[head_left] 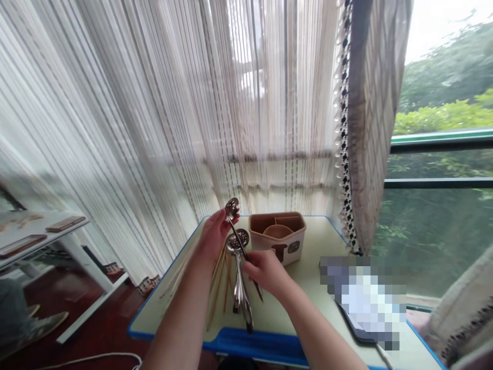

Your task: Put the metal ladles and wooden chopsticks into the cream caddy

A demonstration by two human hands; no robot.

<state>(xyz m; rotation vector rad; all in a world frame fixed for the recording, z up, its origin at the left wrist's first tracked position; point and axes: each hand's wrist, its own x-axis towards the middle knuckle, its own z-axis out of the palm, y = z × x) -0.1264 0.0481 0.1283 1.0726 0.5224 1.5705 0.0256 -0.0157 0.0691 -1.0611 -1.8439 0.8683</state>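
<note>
My left hand [216, 228] is closed around the bowl end of a shiny metal slotted spoon [232, 208], raised above the table. My right hand [267, 270] grips the same spoon's handle, which slants down toward me. Beneath it lies a pile of metal utensils [239, 288], with a round perforated skimmer head [238, 240] at its far end. Several thin wooden chopsticks [219, 280] are spread to the left of the pile, partly hidden by my left forearm. Just beyond my right hand stands a beige utensil holder [256, 246] with brown inner compartments.
The pale table [308, 318] has a blue edge. A phone-like device [360, 334], partly blurred out, lies at the right with a cable. Striped curtains [173, 103] hang behind the table. Another table [73, 236] stands at the left, near a person's foot [50, 324].
</note>
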